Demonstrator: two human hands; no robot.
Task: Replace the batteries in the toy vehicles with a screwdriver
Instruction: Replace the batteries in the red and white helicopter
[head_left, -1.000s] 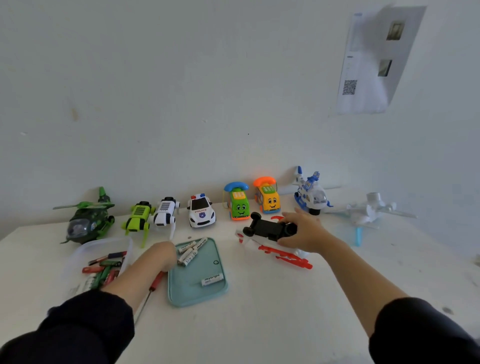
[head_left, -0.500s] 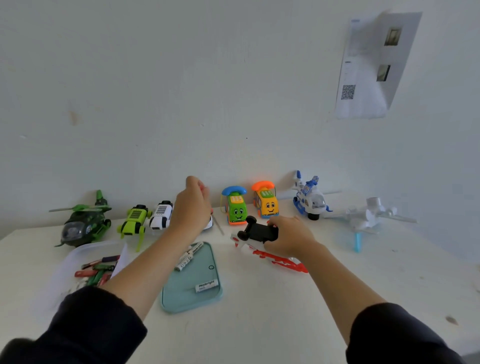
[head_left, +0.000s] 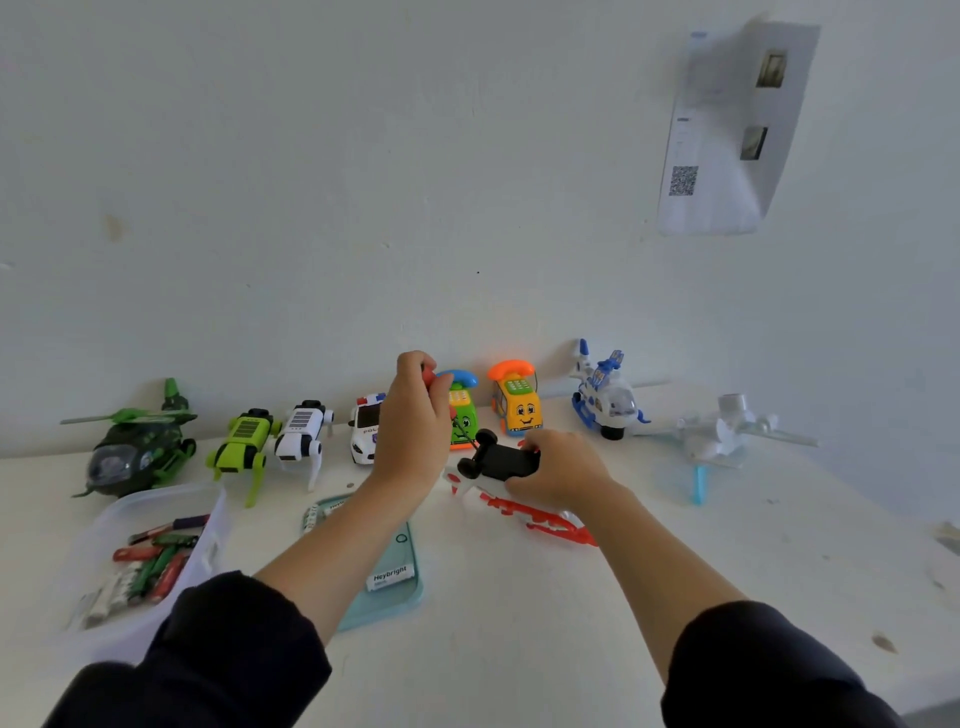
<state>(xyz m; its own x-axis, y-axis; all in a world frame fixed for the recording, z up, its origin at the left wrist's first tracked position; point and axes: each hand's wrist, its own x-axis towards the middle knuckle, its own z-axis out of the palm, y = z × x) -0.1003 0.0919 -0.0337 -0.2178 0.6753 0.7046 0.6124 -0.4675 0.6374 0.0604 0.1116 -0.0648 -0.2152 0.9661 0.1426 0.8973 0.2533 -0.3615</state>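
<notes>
One clear tub (head_left: 208, 525) holds batteries (head_left: 150, 561); teal lid (head_left: 400, 597) holds more.

A row of toys lined the wall: green helicopter (head_left: 136, 451), two robot dogs (head_left: 275, 436), police car (head_left: 365, 426), phone cars (head_left: 517, 396) and planes (head_left: 605, 397). The battery tub (head_left: 208, 525) and teal tray (head_left: 405, 587) blocked the left tabletop (head_left: 519, 649). The near right side lay open, apparently bare.

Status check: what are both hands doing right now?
Left hand grips screwdriver, tip at plane. Right hand holds upturned plane. Nothing in the way.
</notes>
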